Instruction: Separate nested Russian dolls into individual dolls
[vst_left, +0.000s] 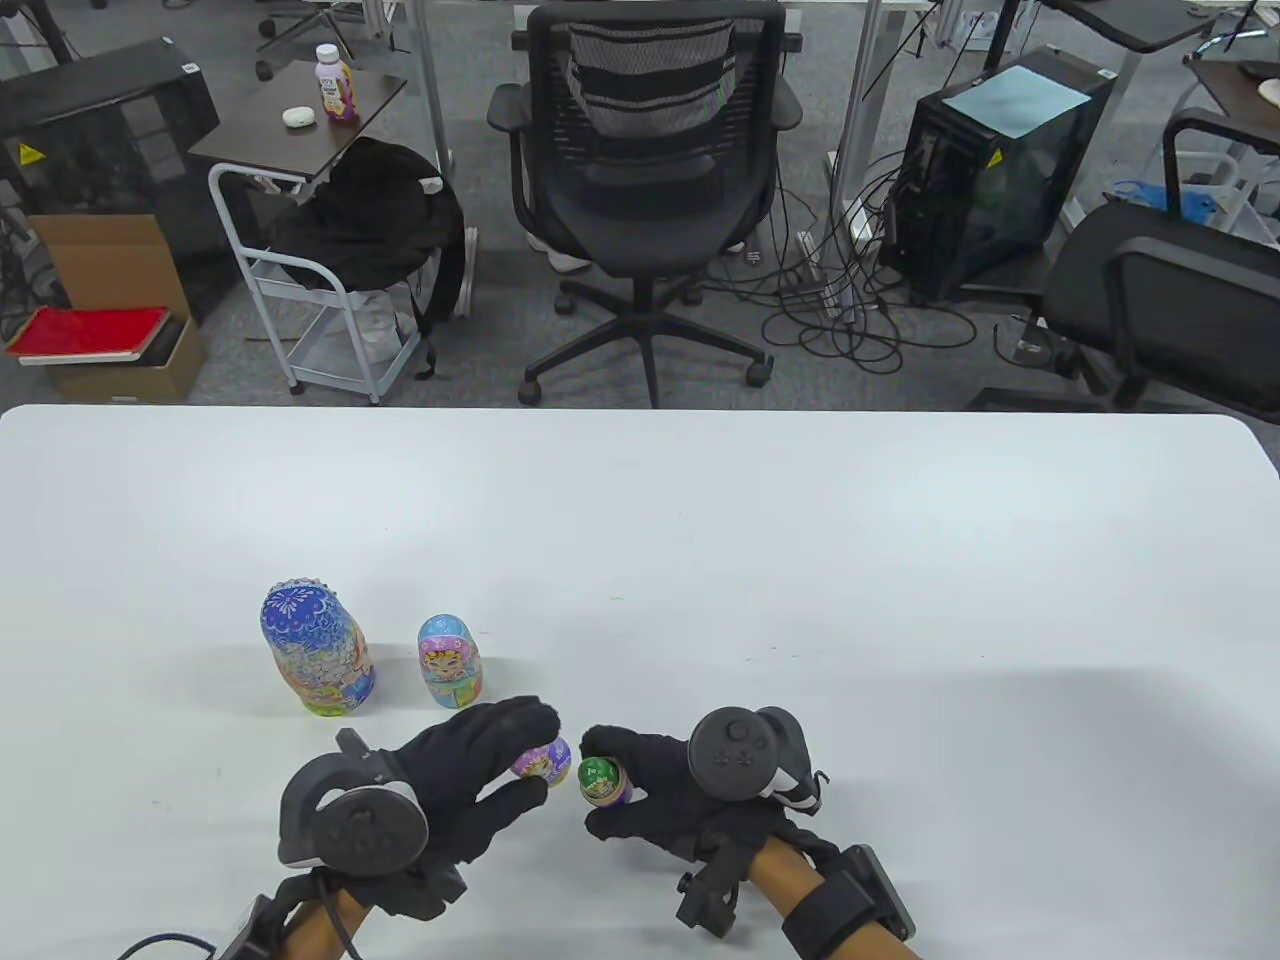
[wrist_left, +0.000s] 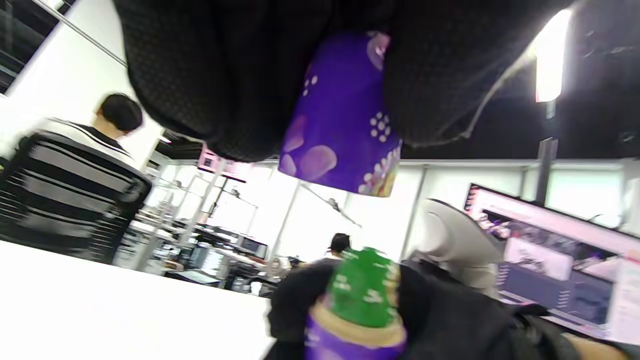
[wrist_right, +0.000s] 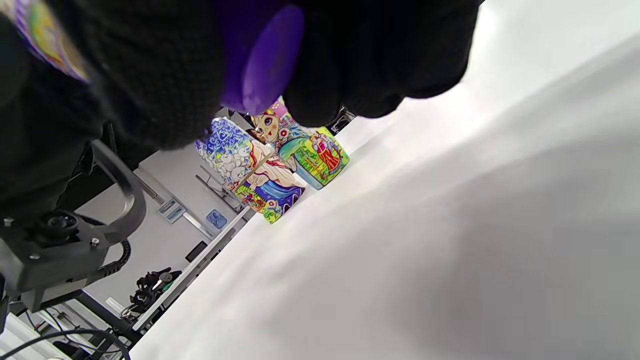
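Fingers (vst_left: 520, 722) pinch purple top (vst_left: 543, 762) (two dolls (vst_left: 318, 650) standing).

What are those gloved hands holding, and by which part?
Left hand pinches the purple top half by its dome; right hand grips the purple bottom half, green doll inside.

white table (vst_left: 800, 560) — large doll (vst_left: 317, 649), smaller doll (vst_left: 450, 661)

Left hand (vst_left: 470, 770), right hand (vst_left: 650, 795): black knit sensor gloves, dotted weave. Black round trackers (vst_left: 740, 752) with small buttons strapped on the backs; left tracker (vst_left: 350, 815) has a grey ring. Black wrist mounts (vst_left: 850, 900), screws, black cable (vst_left: 150, 945).
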